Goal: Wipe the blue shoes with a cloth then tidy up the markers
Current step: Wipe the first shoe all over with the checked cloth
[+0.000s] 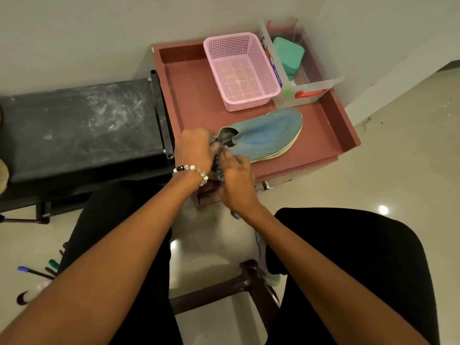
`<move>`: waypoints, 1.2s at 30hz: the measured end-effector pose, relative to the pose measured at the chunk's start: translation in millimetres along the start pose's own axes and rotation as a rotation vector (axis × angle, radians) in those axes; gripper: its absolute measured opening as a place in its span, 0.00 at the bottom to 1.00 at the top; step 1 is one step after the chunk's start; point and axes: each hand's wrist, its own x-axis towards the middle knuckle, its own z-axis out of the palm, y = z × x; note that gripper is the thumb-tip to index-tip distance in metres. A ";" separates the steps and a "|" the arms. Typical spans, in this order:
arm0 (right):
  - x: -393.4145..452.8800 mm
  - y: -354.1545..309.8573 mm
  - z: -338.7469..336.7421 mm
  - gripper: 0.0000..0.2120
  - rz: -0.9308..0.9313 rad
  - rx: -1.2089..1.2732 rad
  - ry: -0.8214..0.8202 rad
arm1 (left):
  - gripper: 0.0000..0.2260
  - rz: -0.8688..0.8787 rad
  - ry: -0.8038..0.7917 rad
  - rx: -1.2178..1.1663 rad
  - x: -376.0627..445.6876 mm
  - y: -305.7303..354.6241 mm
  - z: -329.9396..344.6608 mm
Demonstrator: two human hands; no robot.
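shoe (263, 135) lies on its side on the red desk (194, 100), heel toward the near edge, where both hands meet. left hand (193, 148) pinches the heel collar; right hand (235, 180) holds a bunched cloth (216, 168) against it. likely risk: a hard wipe drags the shoe off that near lip, since only the pinch anchors it. pink basket (240, 70) sits just behind the toe, so room lies leftward. markers (37, 272) wait on the floor, well apart.
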 end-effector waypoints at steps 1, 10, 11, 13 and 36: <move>-0.6 -0.8 1.7 0.37 -0.061 0.042 -0.028 | 0.12 0.013 0.002 0.006 -1.2 0.5 -1.4; 8.5 60.4 -42.4 0.31 0.164 -0.214 0.081 | 0.14 0.581 0.247 0.131 -20.4 -14.2 -9.7; 10.3 57.8 -42.6 0.31 0.162 -0.140 0.139 | 0.15 0.669 0.266 0.210 -23.6 -16.9 -3.6; 13.6 46.3 -39.5 0.33 0.043 -0.004 0.185 | 0.16 0.740 0.250 0.384 -30.4 -22.0 11.3; 2.6 25.2 -26.9 0.20 0.032 -0.455 -0.003 | 0.35 0.385 -0.049 0.596 -29.9 -37.6 50.6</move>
